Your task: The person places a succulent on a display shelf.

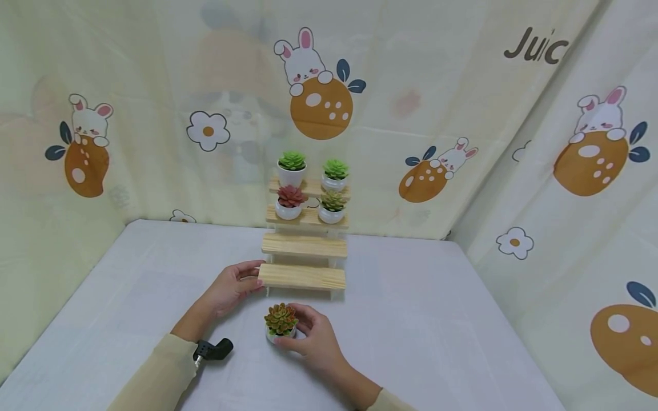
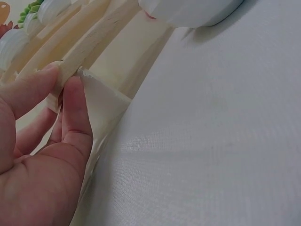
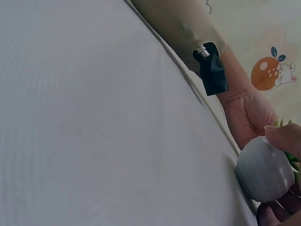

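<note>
Head view: right hand (image 1: pixel 315 341) clasping potted succulent (image 1: pixel 280 322) on table (image 1: pixel 437 331); left hand (image 1: pixel 233 287) pinching wooden stand's bottom step (image 1: pixel 302 276).

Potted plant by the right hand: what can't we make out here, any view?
- Head view: the pot under the plant is mostly hidden by leaves and the right hand.
- Right wrist view: the pot is close and blurred; the plant is cut off by the right edge.
- Left wrist view: the left hand grips the lowest shelf; the frame's top edge cuts off the pot.

text: "Juic" (cut off) | on: curtain (image 1: pixel 565 103) | upper right
</note>
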Demonstrator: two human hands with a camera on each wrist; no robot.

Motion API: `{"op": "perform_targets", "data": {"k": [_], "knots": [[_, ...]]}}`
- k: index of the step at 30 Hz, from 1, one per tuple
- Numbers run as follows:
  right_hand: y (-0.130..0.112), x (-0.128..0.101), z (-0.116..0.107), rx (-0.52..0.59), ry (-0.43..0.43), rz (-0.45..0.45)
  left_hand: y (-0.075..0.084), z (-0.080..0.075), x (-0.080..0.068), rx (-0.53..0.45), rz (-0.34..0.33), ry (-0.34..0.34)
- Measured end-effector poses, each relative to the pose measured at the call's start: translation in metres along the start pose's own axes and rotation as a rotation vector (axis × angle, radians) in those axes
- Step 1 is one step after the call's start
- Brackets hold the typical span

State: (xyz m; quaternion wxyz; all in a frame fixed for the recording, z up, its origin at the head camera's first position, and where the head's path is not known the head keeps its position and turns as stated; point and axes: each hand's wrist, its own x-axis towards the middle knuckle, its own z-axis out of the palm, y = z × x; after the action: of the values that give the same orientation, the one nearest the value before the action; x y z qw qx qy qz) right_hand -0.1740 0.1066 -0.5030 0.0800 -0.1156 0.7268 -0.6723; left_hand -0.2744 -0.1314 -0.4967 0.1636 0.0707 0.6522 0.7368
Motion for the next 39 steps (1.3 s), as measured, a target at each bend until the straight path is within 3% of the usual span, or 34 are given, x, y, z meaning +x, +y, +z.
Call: {"op": "perform_targets", "data": {"k": [9, 39], "knots": [[-0.002, 0.002, 0.004, -0.053, 0.006, -0.003, -0.001, -0.001, 0.0, -0.01, 0.0, -0.01], [-0.014, 0.016, -0.009, -0.025, -0.009, -0.014, -0.004, -0.003, 0.003, -0.02, -0.001, -0.015]]}}
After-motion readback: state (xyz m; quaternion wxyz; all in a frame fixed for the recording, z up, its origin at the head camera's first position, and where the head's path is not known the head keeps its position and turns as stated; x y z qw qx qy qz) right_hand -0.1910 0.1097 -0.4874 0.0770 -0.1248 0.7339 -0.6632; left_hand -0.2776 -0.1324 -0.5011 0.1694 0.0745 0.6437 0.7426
